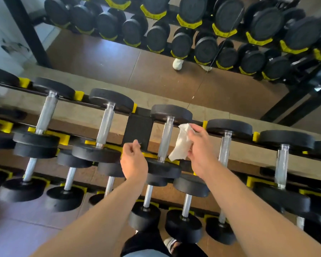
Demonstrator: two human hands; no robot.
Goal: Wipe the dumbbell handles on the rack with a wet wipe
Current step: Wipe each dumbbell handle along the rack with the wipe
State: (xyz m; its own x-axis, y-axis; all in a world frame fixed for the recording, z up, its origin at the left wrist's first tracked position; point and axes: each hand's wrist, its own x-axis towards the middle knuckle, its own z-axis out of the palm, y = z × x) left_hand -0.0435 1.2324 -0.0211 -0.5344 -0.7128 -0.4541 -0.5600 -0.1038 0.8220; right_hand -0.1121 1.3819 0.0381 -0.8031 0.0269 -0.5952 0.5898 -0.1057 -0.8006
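Note:
Black dumbbells with silver knurled handles lie in rows on a black rack (137,125) with yellow cradles. My right hand (200,149) holds a white wet wipe (182,143) just to the right of the middle dumbbell's handle (166,138) on the top row. The wipe hangs beside that handle, and whether it touches the metal I cannot tell. My left hand (133,160) hovers left of the same handle, fingers loosely curled, holding nothing. Another top-row handle (225,147) stands right of my right hand.
Lower rows of smaller dumbbells (146,214) sit below my forearms. A mirror (119,58) behind the rack reflects the dumbbells and white shoes. My own shoe (170,242) shows at the bottom on the brown floor.

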